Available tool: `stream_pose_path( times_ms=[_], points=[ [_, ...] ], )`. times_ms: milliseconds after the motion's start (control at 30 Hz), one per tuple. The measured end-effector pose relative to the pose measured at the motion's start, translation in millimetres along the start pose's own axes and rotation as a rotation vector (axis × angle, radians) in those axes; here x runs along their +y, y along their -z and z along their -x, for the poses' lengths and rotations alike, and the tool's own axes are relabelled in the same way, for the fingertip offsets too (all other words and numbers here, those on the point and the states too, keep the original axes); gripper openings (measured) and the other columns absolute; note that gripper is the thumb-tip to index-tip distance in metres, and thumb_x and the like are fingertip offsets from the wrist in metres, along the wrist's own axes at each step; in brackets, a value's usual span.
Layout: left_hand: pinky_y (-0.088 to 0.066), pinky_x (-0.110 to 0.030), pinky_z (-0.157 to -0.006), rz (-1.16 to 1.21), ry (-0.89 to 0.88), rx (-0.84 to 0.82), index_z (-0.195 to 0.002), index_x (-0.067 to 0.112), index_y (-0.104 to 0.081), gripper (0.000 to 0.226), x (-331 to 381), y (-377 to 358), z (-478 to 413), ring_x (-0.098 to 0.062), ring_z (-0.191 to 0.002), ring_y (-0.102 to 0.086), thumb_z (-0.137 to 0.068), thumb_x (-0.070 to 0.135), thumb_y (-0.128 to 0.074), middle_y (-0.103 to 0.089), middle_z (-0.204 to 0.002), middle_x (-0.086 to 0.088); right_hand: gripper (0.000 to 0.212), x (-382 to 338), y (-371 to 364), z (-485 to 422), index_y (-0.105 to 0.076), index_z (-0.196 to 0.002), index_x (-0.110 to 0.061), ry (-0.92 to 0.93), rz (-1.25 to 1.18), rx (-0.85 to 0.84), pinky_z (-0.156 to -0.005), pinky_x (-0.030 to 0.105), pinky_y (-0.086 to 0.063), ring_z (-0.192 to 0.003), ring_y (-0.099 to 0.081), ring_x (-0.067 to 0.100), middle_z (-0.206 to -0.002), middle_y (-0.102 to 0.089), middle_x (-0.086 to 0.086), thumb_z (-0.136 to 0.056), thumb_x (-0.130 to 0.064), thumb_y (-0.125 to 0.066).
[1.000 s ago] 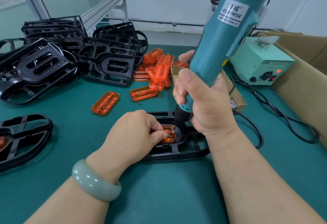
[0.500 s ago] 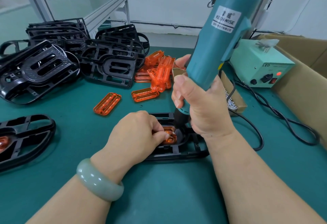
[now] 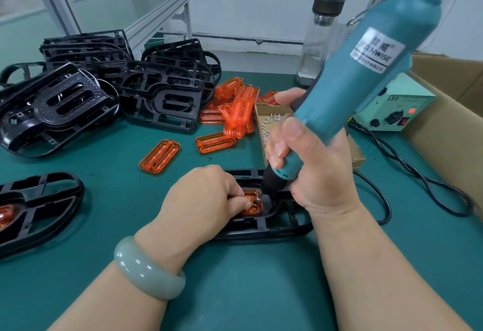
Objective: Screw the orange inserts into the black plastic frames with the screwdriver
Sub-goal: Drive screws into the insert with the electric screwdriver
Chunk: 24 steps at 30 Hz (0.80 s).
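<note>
While the right hand [image 3: 318, 174] is gripping the tilted teal electric screwdriver [image 3: 366, 82], the left hand [image 3: 201, 200] is pinching the translucent orange insert [image 3: 252, 208] seated in the black plastic frame [image 3: 287, 229] on the green surface [image 3: 235, 291].

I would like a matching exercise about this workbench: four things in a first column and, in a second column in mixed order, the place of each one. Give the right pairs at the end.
Things
1. screwdriver
2. cardboard box
3. glass bottle
4. orange insert

Places
A. in the black frame, held by the left hand
B. at the back, upright, dark cap
C. gripped by the right hand, tip down
D. right of the loose orange inserts, screws inside

Pairs: 1-C, 2-D, 3-B, 4-A
</note>
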<state>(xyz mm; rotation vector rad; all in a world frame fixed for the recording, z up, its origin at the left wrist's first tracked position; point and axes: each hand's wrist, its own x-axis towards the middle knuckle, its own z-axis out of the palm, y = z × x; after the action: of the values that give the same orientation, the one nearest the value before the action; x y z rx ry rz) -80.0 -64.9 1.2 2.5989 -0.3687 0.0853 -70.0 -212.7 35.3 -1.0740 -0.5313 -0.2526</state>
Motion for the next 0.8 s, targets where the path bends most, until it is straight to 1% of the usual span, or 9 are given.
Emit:
stream_pose_path(
  times_ms=[133, 233, 333, 433, 533, 600, 667, 733, 800],
  points=[
    [-0.047, -0.033, -0.07, 0.025, -0.047, -0.003, -0.082, 0.031, -0.075, 0.011, -0.5, 1.6, 0.0, -0.019, -0.077, -0.057, -0.079, 0.039, -0.069, -0.052, -0.072, 0.006, 0.037, -5.9, -2.2, -1.0, -0.057, -0.101, -0.012, 0.052, -0.119, -0.009, -0.05, 0.021, -0.036, -0.045, -0.043, 0.01, -0.055, -0.048, -0.005, -0.072, -0.024, -0.077],
    [-0.045, -0.031, -0.07, 0.035, -0.098, -0.02, -0.081, 0.028, -0.075, 0.01, -0.5, 2.1, -1.6, -0.018, -0.076, -0.055, -0.08, 0.036, -0.069, -0.048, -0.07, 0.007, 0.045, -11.8, 2.7, -2.8, -0.052, -0.104, -0.01, 0.053, -0.151, 0.046, -0.052, 0.022, -0.037, -0.045, -0.045, 0.008, -0.054, -0.049, -0.006, -0.074, -0.032, -0.077],
    [-0.045, -0.031, -0.073, 0.061, -0.115, -0.041, -0.08, 0.028, -0.076, 0.008, -3.8, 2.8, -3.5, -0.015, -0.076, -0.054, -0.08, 0.034, -0.07, -0.05, -0.074, 0.007, 0.017, -10.7, 7.8, -0.7, -0.051, -0.102, -0.011, 0.026, -0.115, 0.178, -0.05, 0.022, -0.035, -0.042, -0.044, 0.008, -0.05, -0.047, -0.007, -0.087, -0.016, -0.056],
    [-0.043, -0.022, -0.067, 0.119, -0.096, -0.029, -0.074, 0.03, -0.074, 0.006, -4.9, 4.0, -1.4, -0.009, -0.07, -0.054, -0.077, 0.035, -0.072, -0.054, -0.069, 0.006, 0.017, -7.6, 8.9, -0.5, -0.052, -0.102, -0.012, 0.007, -0.12, 0.247, -0.05, 0.024, -0.033, -0.042, -0.043, 0.008, -0.049, -0.047, -0.007, -0.088, -0.016, -0.043],
    [-0.04, -0.006, -0.059, 0.518, 0.142, 0.206, -0.07, 0.03, -0.071, 0.011, -5.1, 11.5, -0.2, 0.001, -0.065, -0.057, -0.08, 0.031, -0.065, -0.065, -0.066, 0.015, 0.018, -5.1, 11.7, -2.0, -0.053, -0.102, -0.013, 0.01, -0.137, 0.304, -0.051, 0.023, -0.036, -0.043, -0.042, 0.009, -0.05, -0.047, -0.006, -0.088, -0.019, -0.046],
    [-0.044, -0.012, -0.058, 1.08, 0.386, 0.372, -0.079, 0.023, -0.067, 0.025, -10.4, 19.6, -4.2, -0.003, -0.062, -0.053, -0.088, 0.007, -0.052, -0.063, -0.066, 0.011, 0.018, -4.7, 13.1, -3.0, -0.053, -0.102, -0.015, 0.013, -0.184, 0.343, -0.051, 0.023, -0.038, -0.044, -0.042, 0.008, -0.051, -0.047, -0.006, -0.087, -0.022, -0.047],
    [-0.049, -0.016, -0.056, 1.579, 0.546, 0.402, -0.083, 0.013, -0.057, 0.036, -14.0, 25.9, -6.4, -0.008, -0.066, -0.054, -0.085, -0.015, -0.034, -0.06, -0.071, 0.001, 0.018, -3.4, 14.3, -4.1, -0.054, -0.102, -0.017, 0.01, -0.231, 0.387, -0.052, 0.022, -0.039, -0.045, -0.043, 0.008, -0.053, -0.046, -0.006, -0.088, -0.025, -0.048],
    [-0.055, -0.018, -0.06, 1.801, 0.636, 0.401, -0.082, 0.01, -0.054, 0.039, -15.7, 29.6, -6.3, -0.009, -0.067, -0.064, -0.085, -0.02, -0.028, -0.066, -0.064, -0.002, 0.016, -2.4, 14.8, -4.4, -0.053, -0.103, -0.017, 0.009, -0.259, 0.429, -0.054, 0.022, -0.039, -0.046, -0.043, 0.007, -0.054, -0.047, -0.007, -0.091, -0.026, -0.048],
    [-0.058, -0.021, -0.064, 1.879, 0.653, 0.385, -0.08, 0.009, -0.054, 0.036, -14.0, 29.3, -6.8, -0.012, -0.068, -0.071, -0.088, -0.019, -0.032, -0.07, -0.063, -0.005, 0.013, -0.9, 15.2, -4.0, -0.053, -0.103, -0.018, 0.008, -0.283, 0.456, -0.055, 0.022, -0.039, -0.046, -0.044, 0.006, -0.054, -0.048, -0.008, -0.096, -0.026, -0.046]
  ],
)
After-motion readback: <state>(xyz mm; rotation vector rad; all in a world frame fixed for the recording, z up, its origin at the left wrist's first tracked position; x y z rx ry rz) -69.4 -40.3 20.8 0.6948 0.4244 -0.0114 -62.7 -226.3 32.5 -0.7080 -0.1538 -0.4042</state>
